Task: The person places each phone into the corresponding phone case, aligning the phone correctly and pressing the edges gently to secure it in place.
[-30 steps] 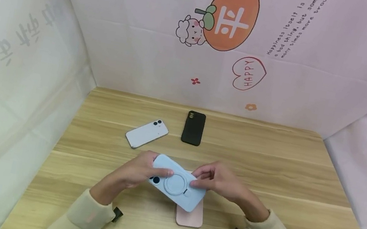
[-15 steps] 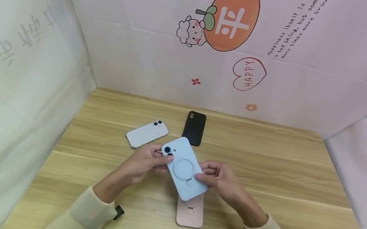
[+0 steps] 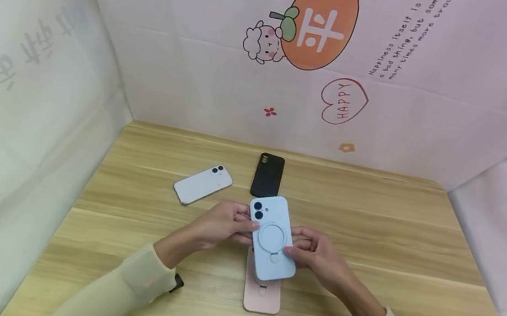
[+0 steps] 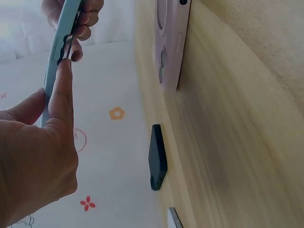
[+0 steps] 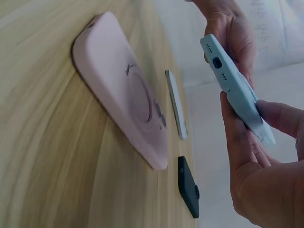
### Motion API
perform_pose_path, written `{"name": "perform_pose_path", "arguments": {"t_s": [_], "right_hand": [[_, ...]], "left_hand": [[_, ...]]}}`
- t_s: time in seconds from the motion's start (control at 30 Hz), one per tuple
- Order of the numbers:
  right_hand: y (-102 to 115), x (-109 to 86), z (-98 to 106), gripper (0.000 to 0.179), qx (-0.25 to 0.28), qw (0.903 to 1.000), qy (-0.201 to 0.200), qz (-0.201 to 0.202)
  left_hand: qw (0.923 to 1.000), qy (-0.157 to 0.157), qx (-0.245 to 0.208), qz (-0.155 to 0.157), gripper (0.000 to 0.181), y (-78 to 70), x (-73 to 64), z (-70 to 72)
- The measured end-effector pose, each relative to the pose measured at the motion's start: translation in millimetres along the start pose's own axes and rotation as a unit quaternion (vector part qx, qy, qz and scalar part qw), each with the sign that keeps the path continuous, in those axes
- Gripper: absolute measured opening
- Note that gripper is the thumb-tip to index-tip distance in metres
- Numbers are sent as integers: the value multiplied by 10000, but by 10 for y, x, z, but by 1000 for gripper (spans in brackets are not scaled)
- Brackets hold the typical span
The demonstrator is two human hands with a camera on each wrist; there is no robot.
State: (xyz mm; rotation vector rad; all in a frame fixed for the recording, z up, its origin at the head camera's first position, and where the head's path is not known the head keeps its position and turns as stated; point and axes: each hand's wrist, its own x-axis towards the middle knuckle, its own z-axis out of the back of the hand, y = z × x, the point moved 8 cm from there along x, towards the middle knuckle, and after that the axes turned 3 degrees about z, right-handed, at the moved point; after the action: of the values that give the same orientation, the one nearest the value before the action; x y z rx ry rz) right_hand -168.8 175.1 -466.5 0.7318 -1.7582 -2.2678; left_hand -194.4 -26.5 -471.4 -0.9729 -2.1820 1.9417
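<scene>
A light blue phone case (image 3: pixel 273 265) with a ring on its back is held above the table, back side up, two lens openings at its far left corner. My left hand (image 3: pixel 222 225) pinches its left edge, thumb on the back and fingers beneath. From the right, my right hand (image 3: pixel 320 256) grips the opposite long edge the same way. The right wrist view shows the port opening in the end of the blue case (image 5: pixel 232 78); its underside is mostly hidden. Below it lies a pink phone case (image 3: pixel 261 300), partly covered in the head view, with a similar ring.
A white phone (image 3: pixel 202 185) lies back up on the wooden table (image 3: pixel 373 223) at the far left. Beside it, farther back, lies a black phone case (image 3: pixel 268 174). White printed cloth (image 3: pixel 197 76) walls the table's back and sides.
The blue case has turned from lying crosswise to nearly lengthwise, its lens end now pointing away, and has shifted right. Both hands still hold it; the left hand has moved right with it.
</scene>
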Motion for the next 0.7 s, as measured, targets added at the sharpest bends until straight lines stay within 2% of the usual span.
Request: {"name": "perform_pose_path", "arguments": {"t_s": [0.13, 0.4, 0.7], "right_hand": [[-89, -60, 106, 53, -140, 9998, -106, -85], [-317, -240, 359, 39, -180, 9992, -87, -339], [-569, -417, 485, 37, -121, 9990, -74, -435]], "left_hand": [[9995, 102, 220, 193, 27, 27, 128, -115], [9973, 345, 462, 462, 20, 143, 372, -447], [9945, 475, 635, 690, 13, 298, 545, -760]]}}
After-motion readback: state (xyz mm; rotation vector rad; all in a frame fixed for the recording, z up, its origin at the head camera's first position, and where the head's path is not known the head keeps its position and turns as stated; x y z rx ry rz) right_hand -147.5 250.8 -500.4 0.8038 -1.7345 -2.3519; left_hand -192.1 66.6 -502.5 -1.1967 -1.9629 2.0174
